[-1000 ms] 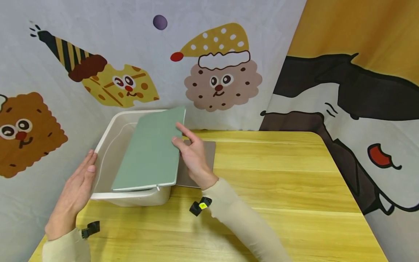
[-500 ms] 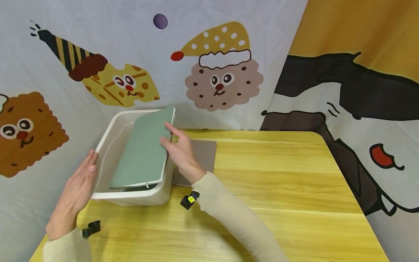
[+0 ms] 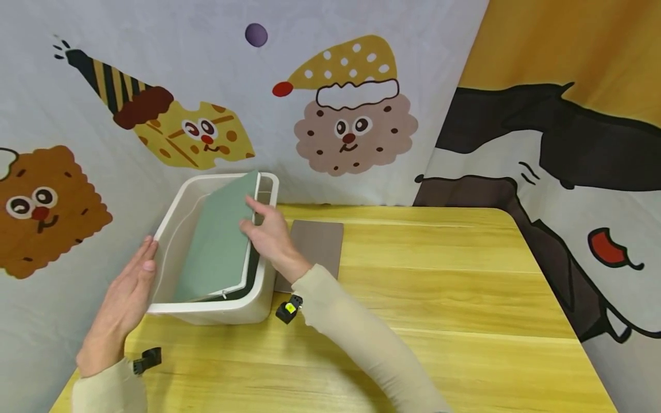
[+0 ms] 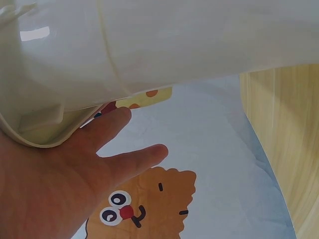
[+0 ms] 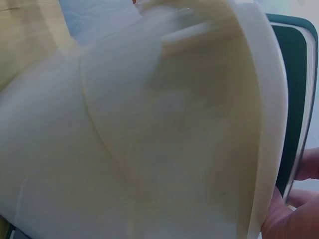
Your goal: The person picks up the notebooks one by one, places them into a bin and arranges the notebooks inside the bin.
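Observation:
A green notebook [image 3: 214, 241] with white page edges leans at a tilt inside a white plastic bin [image 3: 217, 312]. My right hand [image 3: 271, 235] pinches the notebook along its right edge. In the right wrist view the notebook [image 5: 294, 99] shows a dark green side beyond the bin's rim, with my fingers and thumb at its lower edge. My left hand [image 3: 124, 292] rests against the bin's left wall with its fingers straight. The left wrist view has that hand [image 4: 65, 174] beside the bin's rim, fingers spread. Something dark shows under the notebook in the bin.
On the wooden table [image 3: 439, 298], just right of the bin, lies a flat grey-brown rectangular item [image 3: 320, 244], partly behind my right wrist. A cloth backdrop [image 3: 196, 34] printed with cartoon figures rises behind and left of the table.
My right hand has moved left with the notebook, lowering it further into the bin. More of the bin's right rim and the grey-brown item shows. The left hand stays against the bin.

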A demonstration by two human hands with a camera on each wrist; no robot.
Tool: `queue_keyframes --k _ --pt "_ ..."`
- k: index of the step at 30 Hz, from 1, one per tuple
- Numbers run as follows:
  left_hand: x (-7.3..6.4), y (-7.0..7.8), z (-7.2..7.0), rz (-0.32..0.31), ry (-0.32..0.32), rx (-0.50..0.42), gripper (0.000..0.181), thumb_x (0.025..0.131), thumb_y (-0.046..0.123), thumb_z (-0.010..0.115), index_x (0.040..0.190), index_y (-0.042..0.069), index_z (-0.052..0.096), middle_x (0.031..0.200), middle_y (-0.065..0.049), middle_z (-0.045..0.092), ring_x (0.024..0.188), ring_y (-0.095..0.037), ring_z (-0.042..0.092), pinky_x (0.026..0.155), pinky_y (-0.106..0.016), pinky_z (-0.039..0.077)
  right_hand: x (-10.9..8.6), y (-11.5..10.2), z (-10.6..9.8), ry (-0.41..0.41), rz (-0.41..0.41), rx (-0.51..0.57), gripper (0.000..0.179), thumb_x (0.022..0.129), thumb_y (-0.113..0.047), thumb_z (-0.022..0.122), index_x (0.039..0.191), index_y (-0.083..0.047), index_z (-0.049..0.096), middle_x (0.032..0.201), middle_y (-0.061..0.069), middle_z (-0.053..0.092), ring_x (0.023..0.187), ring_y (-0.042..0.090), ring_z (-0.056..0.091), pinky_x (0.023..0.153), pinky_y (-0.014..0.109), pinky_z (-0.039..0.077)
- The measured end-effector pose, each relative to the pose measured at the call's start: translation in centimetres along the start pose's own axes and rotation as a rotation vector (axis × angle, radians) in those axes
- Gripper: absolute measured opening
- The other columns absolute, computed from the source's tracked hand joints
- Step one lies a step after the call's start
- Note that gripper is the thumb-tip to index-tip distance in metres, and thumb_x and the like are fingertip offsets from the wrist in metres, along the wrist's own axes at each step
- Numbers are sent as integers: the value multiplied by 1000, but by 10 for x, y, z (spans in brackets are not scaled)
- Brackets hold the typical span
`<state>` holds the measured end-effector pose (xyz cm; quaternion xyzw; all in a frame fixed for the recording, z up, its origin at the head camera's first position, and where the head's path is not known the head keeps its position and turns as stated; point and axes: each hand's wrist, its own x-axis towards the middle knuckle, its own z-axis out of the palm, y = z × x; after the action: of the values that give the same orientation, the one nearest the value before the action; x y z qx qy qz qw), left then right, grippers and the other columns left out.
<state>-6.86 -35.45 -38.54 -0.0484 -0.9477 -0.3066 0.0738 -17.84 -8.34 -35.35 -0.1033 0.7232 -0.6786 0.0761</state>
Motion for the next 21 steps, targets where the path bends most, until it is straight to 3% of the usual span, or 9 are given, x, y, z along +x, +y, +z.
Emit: queue_keyframes --k 2,3,5,7,10,12,15,19,21 --pt "0 0 0 0 -2 3 57 115 32 18 166 7 14 174 -9 4 156 -46 6 121 -69 2 0 -2 1 -21 5 -32 60 98 -4 64 155 -16 50 159 -4 46 116 8 59 96 23 48" --pt "1 0 1 0 -3 4 57 115 32 18 166 7 14 174 -9 4 156 -45 6 121 -68 2 1 -3 1 -32 7 -51 60 99 -4 64 155 -16 49 159 -3 46 95 8 60 84 21 49" --pt "1 0 1 -1 -6 3 57 115 32 17 166 7 14 174 -10 4 157 -45 5 121 -69 2 2 -6 3 -46 11 -92 59 99 -5 64 155 -17 50 158 -3 48 86 4 53 75 19 45" --pt "1 1 1 -5 -10 2 57 115 32 18 166 7 14 174 -10 4 157 -45 5 121 -69 2 3 -7 6 -61 16 -111 60 98 -4 64 155 -17 50 158 -1 48 72 11 49 68 21 44" --pt "1 2 0 -12 -13 0 57 115 33 18 166 8 13 174 -10 3 156 -47 5 119 -72 1 5 -8 10 -95 34 -115 61 97 -2 62 155 -16 49 158 -3 47 106 3 54 86 16 43" --pt "0 3 -1 -12 -14 1 57 115 33 17 166 9 12 174 -10 3 156 -47 4 119 -72 1 6 -9 12 -139 52 -112 63 97 0 60 157 -14 45 160 -2 44 113 7 55 90 18 44" --pt "0 4 -2 -12 -14 -1 57 115 34 18 167 10 12 174 -9 3 156 -47 4 119 -72 1 6 -12 13 -204 46 -178 66 98 -2 59 160 -10 38 165 4 35 137 12 46 111 24 38" --pt "0 4 -1 -6 -12 -5 57 115 33 19 167 10 13 174 -8 3 156 -47 6 120 -71 2 0 -19 6 -220 -26 -329 68 98 -12 59 162 -11 35 169 13 26 149 29 37 122 42 30" --pt "0 2 -1 -5 -6 -3 57 115 32 19 166 7 13 174 -10 4 156 -48 7 120 -70 3 -5 -21 1 -198 -71 -376 66 99 -19 59 161 -15 39 168 11 30 153 29 31 123 45 28"
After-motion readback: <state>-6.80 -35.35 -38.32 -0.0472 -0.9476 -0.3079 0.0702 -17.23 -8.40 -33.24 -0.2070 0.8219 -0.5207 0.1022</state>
